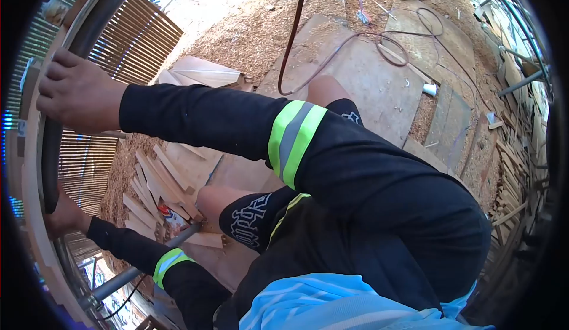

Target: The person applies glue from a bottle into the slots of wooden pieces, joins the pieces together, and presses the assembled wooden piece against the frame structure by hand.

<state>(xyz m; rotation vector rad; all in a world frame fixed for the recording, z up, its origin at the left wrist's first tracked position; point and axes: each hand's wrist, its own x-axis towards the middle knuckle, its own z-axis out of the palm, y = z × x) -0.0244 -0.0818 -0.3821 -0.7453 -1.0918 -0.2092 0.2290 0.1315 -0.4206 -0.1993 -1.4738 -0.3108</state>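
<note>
My right hand [80, 93] is at the upper left, its fingers curled over a long pale wooden board [35, 170] beside a dark rail [52, 152]. The camera lens bends both into an arc along the left edge. Lower down, my left hand [64, 214] is at the same rail and board; its fingers are mostly hidden behind the edge. Both arms wear dark sleeves with reflective yellow-green bands.
Slatted wooden panels [133, 37] stand behind the rail. Cut wood pieces [157, 182] and sawdust [237, 39] cover the ground near my knees. A reddish hose [338, 51] loops across flat boards, with a white cup [429, 89] nearby. A metal pipe [118, 282] runs below.
</note>
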